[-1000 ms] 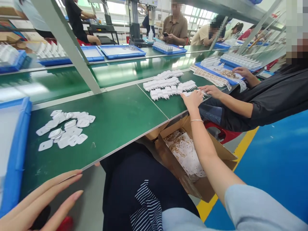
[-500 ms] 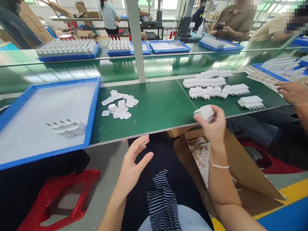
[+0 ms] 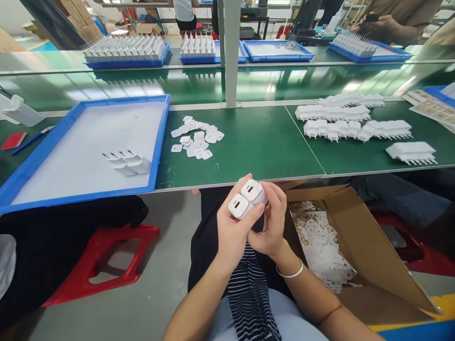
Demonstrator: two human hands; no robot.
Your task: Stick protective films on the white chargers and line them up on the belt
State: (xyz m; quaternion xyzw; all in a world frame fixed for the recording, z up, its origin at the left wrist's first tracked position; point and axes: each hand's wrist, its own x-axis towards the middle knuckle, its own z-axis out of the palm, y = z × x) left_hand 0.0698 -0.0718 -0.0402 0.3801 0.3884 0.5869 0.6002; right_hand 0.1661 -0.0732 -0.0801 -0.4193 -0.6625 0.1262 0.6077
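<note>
Two white USB charger plugs (image 3: 252, 190) sit side by side between my hands, just off the table's front edge. Their faces with a dark port slot are turned up toward me. My left hand (image 3: 229, 237) is closed around their left side, thumb across the front. From the right, my right hand (image 3: 273, 222) grips the same pair; the undersides are hidden by my fingers. Beyond them on the green table (image 3: 263, 142) lies a loose pile of thin white cover pieces (image 3: 197, 137). Rows of more white chargers (image 3: 332, 112) rest at the right.
At the left, a blue-rimmed tray (image 3: 162, 142) carries a few chargers with pins up. An open cardboard box (image 3: 369, 241) with white card scraps stands below the table at the right. A red stool (image 3: 135, 274) is at the lower left. Filled trays line the far bench.
My right hand has brought the chargers leftward from the table's right part to my middle. My left hand, open before, has closed on them. The view has shifted, too.
</note>
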